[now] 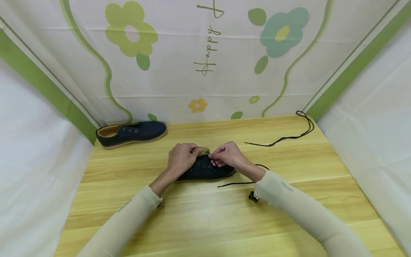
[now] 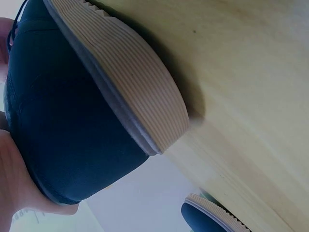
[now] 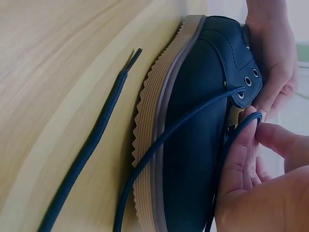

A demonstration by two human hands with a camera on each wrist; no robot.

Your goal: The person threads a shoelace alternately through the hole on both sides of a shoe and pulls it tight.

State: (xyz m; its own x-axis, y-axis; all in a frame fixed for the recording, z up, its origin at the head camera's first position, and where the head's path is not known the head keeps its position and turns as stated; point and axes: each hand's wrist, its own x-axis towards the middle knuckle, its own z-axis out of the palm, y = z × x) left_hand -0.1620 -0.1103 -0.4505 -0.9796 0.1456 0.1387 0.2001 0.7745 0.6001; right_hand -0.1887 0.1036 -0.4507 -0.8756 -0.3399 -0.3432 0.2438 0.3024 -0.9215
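Note:
A dark navy shoe [image 1: 205, 171] with a tan ribbed sole sits mid-table, toe to the right. My left hand [image 1: 183, 157] grips it at the opening, thumb against the tan-lined eyelet flap [image 1: 202, 151] on the far side. In the left wrist view the shoe's heel [image 2: 82, 106] fills much of the picture. My right hand [image 1: 229, 155] is above the front of the opening. Thumb and forefinger pinch a dark shoelace [image 3: 236, 130], as the right wrist view shows. Another stretch of lace runs out of a near-side eyelet [image 3: 241, 94] and down over the sole.
A matching shoe [image 1: 141, 132] without a lace stands at the table's back left. A loose black shoelace [image 1: 285, 138] lies at the back right. The tipped lace end [image 1: 231, 184] rests on the wood near the toe. White patterned cloth [image 1: 179, 71] hangs behind the table.

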